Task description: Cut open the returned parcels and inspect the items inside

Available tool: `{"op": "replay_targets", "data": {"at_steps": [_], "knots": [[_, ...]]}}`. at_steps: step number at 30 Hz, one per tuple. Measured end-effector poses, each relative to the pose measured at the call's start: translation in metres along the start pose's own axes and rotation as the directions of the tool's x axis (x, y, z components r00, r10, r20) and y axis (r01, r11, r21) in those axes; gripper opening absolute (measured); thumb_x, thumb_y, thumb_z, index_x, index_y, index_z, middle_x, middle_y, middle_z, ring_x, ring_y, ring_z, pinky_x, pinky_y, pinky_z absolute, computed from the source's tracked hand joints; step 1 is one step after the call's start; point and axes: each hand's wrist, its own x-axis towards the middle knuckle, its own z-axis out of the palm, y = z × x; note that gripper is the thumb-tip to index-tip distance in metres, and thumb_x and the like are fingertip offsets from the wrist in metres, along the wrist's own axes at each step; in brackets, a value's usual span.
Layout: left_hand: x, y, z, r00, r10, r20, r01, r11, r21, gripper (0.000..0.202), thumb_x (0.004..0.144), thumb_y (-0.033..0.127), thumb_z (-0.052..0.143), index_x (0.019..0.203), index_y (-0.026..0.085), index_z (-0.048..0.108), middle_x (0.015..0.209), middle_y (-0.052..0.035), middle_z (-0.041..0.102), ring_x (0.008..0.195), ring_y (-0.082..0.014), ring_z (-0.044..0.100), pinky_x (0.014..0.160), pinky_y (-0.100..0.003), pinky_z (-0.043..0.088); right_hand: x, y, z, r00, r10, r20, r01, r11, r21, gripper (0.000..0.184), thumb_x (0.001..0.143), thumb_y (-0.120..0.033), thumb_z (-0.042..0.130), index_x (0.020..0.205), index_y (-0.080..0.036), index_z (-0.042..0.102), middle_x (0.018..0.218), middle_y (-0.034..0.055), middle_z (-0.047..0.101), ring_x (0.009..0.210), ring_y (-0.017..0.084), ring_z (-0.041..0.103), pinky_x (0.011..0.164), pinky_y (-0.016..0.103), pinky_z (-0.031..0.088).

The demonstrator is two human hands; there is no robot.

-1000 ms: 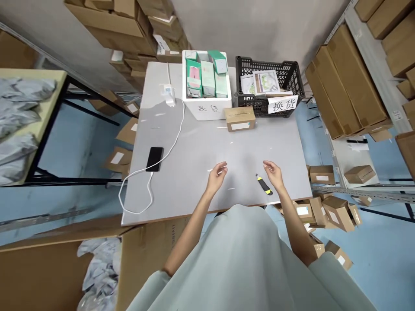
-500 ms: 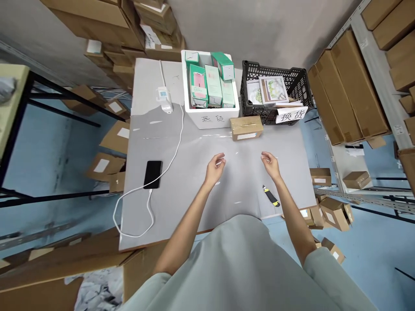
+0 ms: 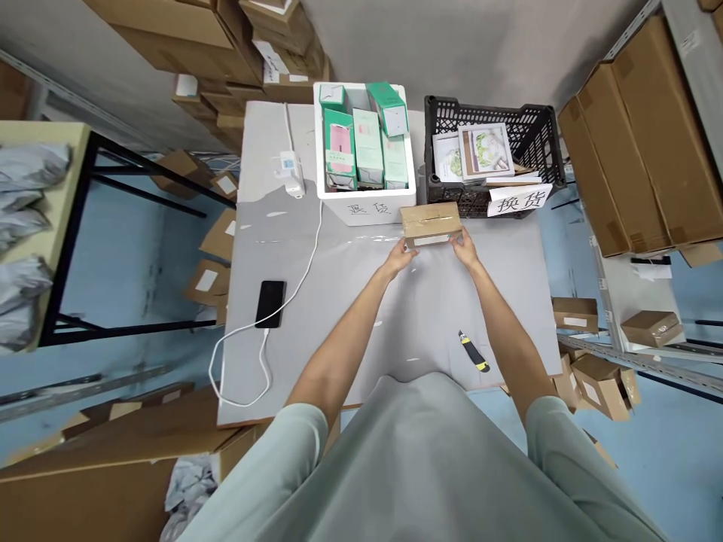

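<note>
A small brown cardboard box (image 3: 430,223) with a white label lies on the grey table (image 3: 339,301), just in front of the white foam bin and the black crate. My left hand (image 3: 402,257) touches its near left corner with the fingers curled against it. My right hand (image 3: 466,247) touches its near right corner the same way. Both arms are stretched far forward. The box rests on the table between the two hands.
White foam bin (image 3: 364,143) holds green and pink cartons. Black crate (image 3: 491,154) holds flat packets and bears a paper sign. A yellow-black utility knife (image 3: 473,351) lies near the table's front right. A phone (image 3: 270,303) on a white cable lies left. Cardboard boxes fill shelves and floor around.
Both hands have moved forward from the middle of the table to the small brown box and now touch its two near corners. The camera view has shifted slightly.
</note>
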Motion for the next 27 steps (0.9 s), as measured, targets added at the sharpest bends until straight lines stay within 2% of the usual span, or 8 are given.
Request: {"op": "replay_targets", "data": {"at_steps": [4,9,12,16,19,22,24,27], "knots": [[-0.01,-0.026,-0.003,0.995,0.06,-0.075,-0.06,0.998,-0.003,0.087,0.084,0.021,0.084,0.169,0.023,0.063,0.18,-0.0177,0.057,0.165,-0.0433,0.056,0.136,-0.059,0.045,-0.025,0.004,0.002,0.987,0.161,-0.01,-0.16,0.984,0.085,0.089,0.093,-0.055,0.078,0.173,-0.022,0.057,0.178,0.0141,0.06,0.169,0.034,0.053,0.143,0.056,0.039],[-0.054,-0.08,-0.025,0.977,0.147,-0.151,-0.148,0.989,0.006,0.062,0.084,0.027,0.087,0.146,0.026,0.078,0.158,-0.0171,0.074,0.151,-0.0429,0.068,0.129,-0.065,0.053,-0.106,0.01,0.015,0.987,0.154,0.036,-0.159,0.963,0.217,0.092,0.091,-0.064,0.08,0.171,-0.025,0.059,0.183,0.0129,0.054,0.17,0.032,0.052,0.142,0.053,0.042],[-0.095,-0.114,-0.033,0.975,0.132,-0.181,-0.131,0.991,0.018,0.058,0.085,0.029,0.086,0.143,0.027,0.078,0.153,-0.0161,0.076,0.15,-0.0413,0.069,0.125,-0.062,0.058,-0.167,0.019,0.024,0.983,0.168,0.077,-0.182,0.952,0.247,0.099,0.09,-0.073,0.08,0.174,-0.027,0.056,0.185,0.0143,0.05,0.171,0.033,0.05,0.141,0.056,0.042],[-0.163,-0.153,-0.031,0.975,0.094,-0.202,-0.092,0.996,0.017,0.06,0.087,0.03,0.081,0.146,0.026,0.074,0.159,-0.0169,0.073,0.15,-0.0408,0.069,0.122,-0.061,0.06,-0.246,0.034,0.031,0.976,0.174,0.132,-0.202,0.946,0.254,0.113,0.084,-0.087,0.075,0.175,-0.023,0.054,0.188,0.0192,0.044,0.171,0.037,0.05,0.139,0.057,0.045],[-0.217,-0.174,-0.027,0.971,0.086,-0.225,-0.087,0.996,0.006,0.06,0.088,0.029,0.076,0.148,0.025,0.07,0.166,-0.0181,0.068,0.155,-0.0394,0.066,0.123,-0.059,0.06,-0.299,0.04,0.029,0.97,0.184,0.16,-0.221,0.939,0.262,0.112,0.083,-0.086,0.077,0.172,-0.021,0.058,0.185,0.0212,0.048,0.169,0.039,0.052,0.138,0.059,0.046],[-0.268,-0.191,-0.024,0.968,0.088,-0.234,-0.096,0.995,-0.022,0.056,0.089,0.031,0.074,0.144,0.025,0.067,0.172,-0.0175,0.063,0.157,-0.0372,0.064,0.123,-0.058,0.06,-0.342,0.04,0.023,0.963,0.206,0.173,-0.246,0.934,0.257,0.105,0.084,-0.083,0.08,0.168,-0.022,0.063,0.18,0.0193,0.055,0.168,0.039,0.055,0.137,0.062,0.047],[-0.298,-0.2,-0.023,0.967,0.087,-0.239,-0.097,0.995,-0.03,0.051,0.091,0.034,0.074,0.141,0.026,0.067,0.17,-0.0164,0.064,0.157,-0.0359,0.064,0.124,-0.058,0.06,-0.365,0.037,0.018,0.959,0.22,0.176,-0.26,0.933,0.25,0.103,0.084,-0.083,0.082,0.167,-0.024,0.065,0.179,0.0176,0.058,0.167,0.04,0.056,0.137,0.063,0.048],[-0.33,-0.21,-0.023,0.958,0.112,-0.265,-0.125,0.992,-0.031,0.048,0.095,0.039,0.075,0.141,0.027,0.066,0.163,-0.0142,0.069,0.158,-0.0335,0.062,0.127,-0.057,0.058,-0.387,0.034,0.011,0.957,0.22,0.187,-0.263,0.933,0.247,0.103,0.084,-0.084,0.083,0.166,-0.023,0.067,0.177,0.0175,0.06,0.168,0.041,0.055,0.139,0.065,0.046]]}}
